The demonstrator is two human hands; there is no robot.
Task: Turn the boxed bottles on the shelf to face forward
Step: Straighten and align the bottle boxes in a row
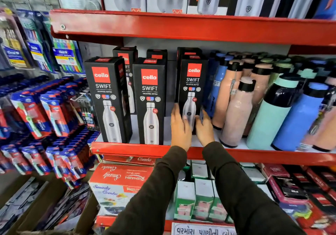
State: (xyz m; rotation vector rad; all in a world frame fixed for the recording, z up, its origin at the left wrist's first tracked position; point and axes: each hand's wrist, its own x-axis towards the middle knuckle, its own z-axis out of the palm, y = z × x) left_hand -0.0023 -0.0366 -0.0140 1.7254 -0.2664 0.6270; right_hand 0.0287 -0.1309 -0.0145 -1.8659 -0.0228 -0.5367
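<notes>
Flanking the right-hand boxed bottle [192,89] on the red shelf [127,150], both hands had fingers spread. The left hand [180,125] and right hand [204,128] touched its lower sides without closing on it.

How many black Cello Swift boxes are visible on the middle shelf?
6: three in front, left, centre and right between the hands; three behind. More may be hidden.

Only one view, from up on the head. Looking forward and a little down at the red metal shelf [181,151], close enough to reach. Tall black cardboard bottle boxes [150,101] straight ahead, at about eye level. Wide lens, so edges bend. Both dark sleeves [236,189] coming in from the bottom.
</notes>
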